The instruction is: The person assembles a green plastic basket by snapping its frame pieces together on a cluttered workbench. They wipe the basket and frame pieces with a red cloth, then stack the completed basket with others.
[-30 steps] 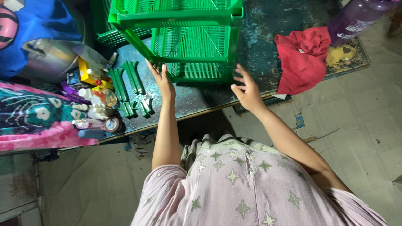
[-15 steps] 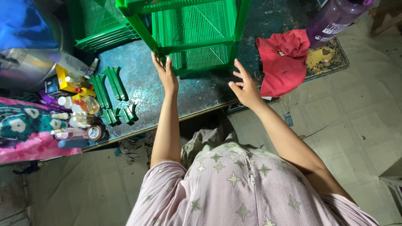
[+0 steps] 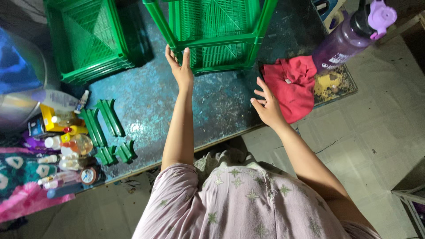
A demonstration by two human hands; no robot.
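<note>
Head view: left hand [image 3: 180,66] lies flat, fingers released, against the front lower rail of the green slatted plastic rack [image 3: 212,33], which stands upright on the worn blue-green desk [image 3: 212,106], as if steadying it. Right hand [image 3: 267,104] hovers off the desk edge, fingers spread, grasping nothing. Loose green plastic rack posts [image 3: 105,128] lie well apart to the left, beside small bottles [image 3: 66,146]. A crumpled red cloth [image 3: 290,86] and purple bottle [image 3: 349,37] crowd the rack's right side; stacked green trays [image 3: 86,40] its left.
</note>
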